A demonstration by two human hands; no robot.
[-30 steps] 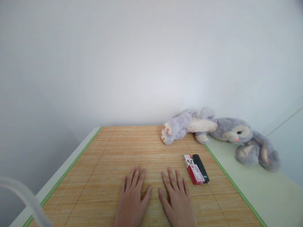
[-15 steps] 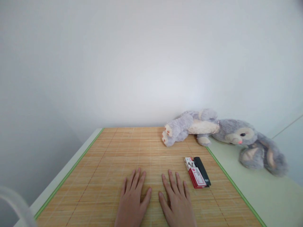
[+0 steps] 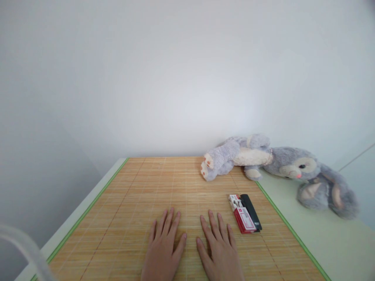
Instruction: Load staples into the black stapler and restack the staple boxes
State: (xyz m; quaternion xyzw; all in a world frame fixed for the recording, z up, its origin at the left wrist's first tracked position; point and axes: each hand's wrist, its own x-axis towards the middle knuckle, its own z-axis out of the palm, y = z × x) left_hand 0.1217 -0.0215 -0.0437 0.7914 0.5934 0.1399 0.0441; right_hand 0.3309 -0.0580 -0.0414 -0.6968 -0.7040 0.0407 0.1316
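My left hand (image 3: 164, 249) lies palm down on the bamboo mat (image 3: 146, 187), fingers stretched and apart, holding nothing. Beside it, my right hand (image 3: 219, 249) rests flat in the same way, its fingers spread. A gap of bare mat separates the two thumbs. Just beyond and to the right of my right hand is a small red and white box (image 3: 245, 220). Behind that box sits another small white box (image 3: 235, 201) with a picture on it. Along their right side lies a dark stapler (image 3: 251, 211). Neither hand touches these items.
A grey plush rabbit (image 3: 254, 156) lies on its side at the back right, across the mat's green edge and onto the pale tabletop (image 3: 328, 238). A white wall (image 3: 175, 78) rises behind the table. A pale curved tube (image 3: 26, 246) shows at the lower left.
Both hands stay in place on the mat. Only the camera view has shifted very slightly.
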